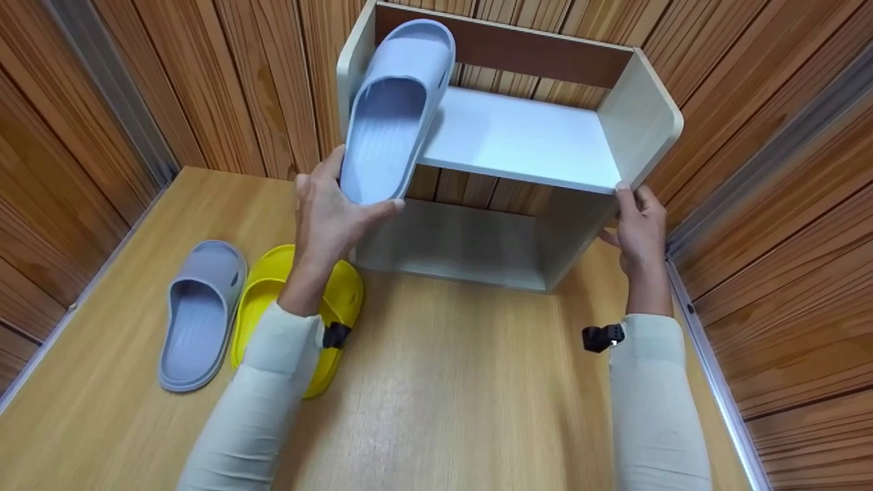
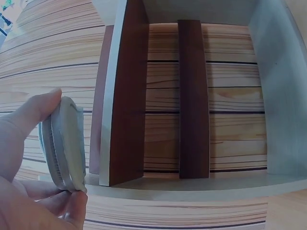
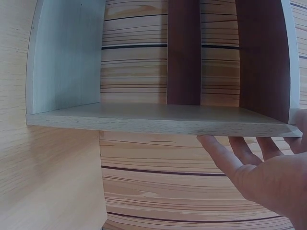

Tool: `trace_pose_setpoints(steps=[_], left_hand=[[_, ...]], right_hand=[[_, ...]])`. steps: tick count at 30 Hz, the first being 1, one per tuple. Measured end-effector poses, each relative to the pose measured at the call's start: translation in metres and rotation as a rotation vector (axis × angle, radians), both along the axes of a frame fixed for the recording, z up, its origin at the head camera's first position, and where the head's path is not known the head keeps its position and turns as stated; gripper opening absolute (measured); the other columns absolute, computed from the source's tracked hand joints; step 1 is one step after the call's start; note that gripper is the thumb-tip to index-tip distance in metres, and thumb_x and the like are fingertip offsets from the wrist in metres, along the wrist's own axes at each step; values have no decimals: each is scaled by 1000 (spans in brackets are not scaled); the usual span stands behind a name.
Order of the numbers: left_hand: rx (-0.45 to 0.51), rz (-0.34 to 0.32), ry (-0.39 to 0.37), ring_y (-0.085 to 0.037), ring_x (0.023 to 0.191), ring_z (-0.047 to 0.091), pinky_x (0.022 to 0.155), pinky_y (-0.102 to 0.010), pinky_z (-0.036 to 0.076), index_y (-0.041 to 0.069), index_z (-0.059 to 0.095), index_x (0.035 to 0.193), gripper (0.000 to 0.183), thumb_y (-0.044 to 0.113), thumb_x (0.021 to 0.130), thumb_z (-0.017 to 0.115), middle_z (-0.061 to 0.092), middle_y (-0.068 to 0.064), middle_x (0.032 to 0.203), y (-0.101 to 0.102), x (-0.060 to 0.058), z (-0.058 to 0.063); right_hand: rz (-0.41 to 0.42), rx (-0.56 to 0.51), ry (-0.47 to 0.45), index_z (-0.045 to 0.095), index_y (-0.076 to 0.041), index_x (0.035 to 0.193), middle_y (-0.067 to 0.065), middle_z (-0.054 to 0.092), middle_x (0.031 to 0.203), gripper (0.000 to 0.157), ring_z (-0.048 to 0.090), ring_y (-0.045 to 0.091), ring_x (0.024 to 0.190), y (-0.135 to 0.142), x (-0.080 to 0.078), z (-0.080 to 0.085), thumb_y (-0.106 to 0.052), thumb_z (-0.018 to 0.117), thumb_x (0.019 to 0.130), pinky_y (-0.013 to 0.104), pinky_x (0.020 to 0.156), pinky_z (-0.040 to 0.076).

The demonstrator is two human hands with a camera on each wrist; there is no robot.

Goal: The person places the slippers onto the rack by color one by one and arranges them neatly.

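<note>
In the head view my left hand (image 1: 331, 215) grips a grey slide slipper (image 1: 385, 129) by its heel, thumb on one side and fingers on the other. The slipper's toe points away, over the left end of a small wooden shelf unit's (image 1: 522, 140) upper board. From the left wrist, the slipper's heel (image 2: 67, 143) shows edge-on beside the unit. My right hand (image 1: 641, 225) touches the unit's right side near the front corner of the upper board. In the right wrist view its fingers (image 3: 223, 155) lie against the outer face of the side panel (image 3: 144, 125).
A second grey slipper (image 1: 201, 317) lies on the wooden tabletop (image 1: 450, 382) at the left. Next to it are yellow slippers (image 1: 344, 300), partly hidden by my left arm. Wood-plank walls (image 1: 771, 170) stand behind and at both sides. The unit's lower compartment (image 1: 457, 245) faces me.
</note>
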State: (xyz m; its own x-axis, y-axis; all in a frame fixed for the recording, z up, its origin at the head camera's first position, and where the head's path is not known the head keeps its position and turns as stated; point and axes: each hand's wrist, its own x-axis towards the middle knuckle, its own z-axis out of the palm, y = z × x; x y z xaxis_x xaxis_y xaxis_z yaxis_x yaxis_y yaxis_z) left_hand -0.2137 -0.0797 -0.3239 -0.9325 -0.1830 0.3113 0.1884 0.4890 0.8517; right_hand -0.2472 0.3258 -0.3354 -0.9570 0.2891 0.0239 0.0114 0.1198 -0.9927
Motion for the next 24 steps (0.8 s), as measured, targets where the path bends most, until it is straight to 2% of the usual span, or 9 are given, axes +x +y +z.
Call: trace_pose_setpoints(steps=[7, 15, 24], left_hand=[[-8, 38, -43, -26, 115, 41, 89, -38, 33, 10, 48, 150, 95, 39, 70, 92, 58, -9, 139, 5, -11, 0], [-99, 97, -69, -28, 114, 42, 91, -38, 33, 6, 44, 153, 100, 45, 73, 90, 56, -15, 140, 14, -19, 0], [-128, 117, -82, -30, 118, 41, 94, -38, 35, 3, 43, 153, 106, 47, 70, 91, 54, -18, 140, 21, -28, 6]], right_hand=[[0, -4, 7, 49, -18, 144, 12, 37, 152, 46, 40, 33, 141, 0, -1, 0, -43, 50, 106, 59, 110, 37], [0, 4, 37, 51, -16, 142, 13, 42, 148, 45, 43, 35, 139, -2, -2, -4, -42, 50, 106, 61, 109, 36], [-13, 6, 20, 54, -18, 135, 9, 43, 142, 40, 44, 33, 135, -1, -2, -3, -44, 51, 105, 60, 109, 37]])
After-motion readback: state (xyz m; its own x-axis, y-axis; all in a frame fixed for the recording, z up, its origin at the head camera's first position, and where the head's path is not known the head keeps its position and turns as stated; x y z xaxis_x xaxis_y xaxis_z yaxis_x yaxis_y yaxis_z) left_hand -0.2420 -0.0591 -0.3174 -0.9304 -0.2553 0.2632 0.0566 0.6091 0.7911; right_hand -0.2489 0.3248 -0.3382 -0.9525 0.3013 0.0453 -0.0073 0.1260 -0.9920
